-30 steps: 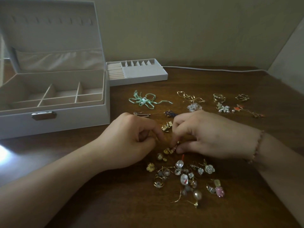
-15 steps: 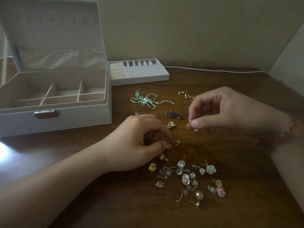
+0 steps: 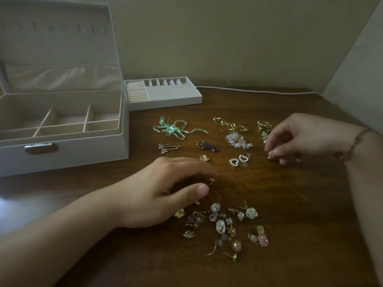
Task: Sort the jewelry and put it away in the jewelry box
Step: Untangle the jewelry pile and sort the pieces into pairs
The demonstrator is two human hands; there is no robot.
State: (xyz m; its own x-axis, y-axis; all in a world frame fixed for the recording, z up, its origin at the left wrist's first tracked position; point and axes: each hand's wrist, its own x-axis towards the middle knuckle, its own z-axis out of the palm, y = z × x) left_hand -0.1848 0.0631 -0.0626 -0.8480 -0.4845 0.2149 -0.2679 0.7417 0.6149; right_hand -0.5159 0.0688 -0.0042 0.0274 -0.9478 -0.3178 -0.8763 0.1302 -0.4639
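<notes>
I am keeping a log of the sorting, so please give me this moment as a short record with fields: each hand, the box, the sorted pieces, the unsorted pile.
left hand: open, fingers relaxed over the table, holds nothing
right hand: pinches a small gold earring
jewelry box: lid open, compartments empty
sorted pieces: laid apart, among them pearl heart earrings
unsorted pile: tangled, near the left hand

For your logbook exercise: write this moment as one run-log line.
right hand: pinches small gold piece | left hand: open | jewelry box: open

White jewelry box (image 3: 62, 160); possibly mint ribbon (image 3: 174, 129).
</notes>
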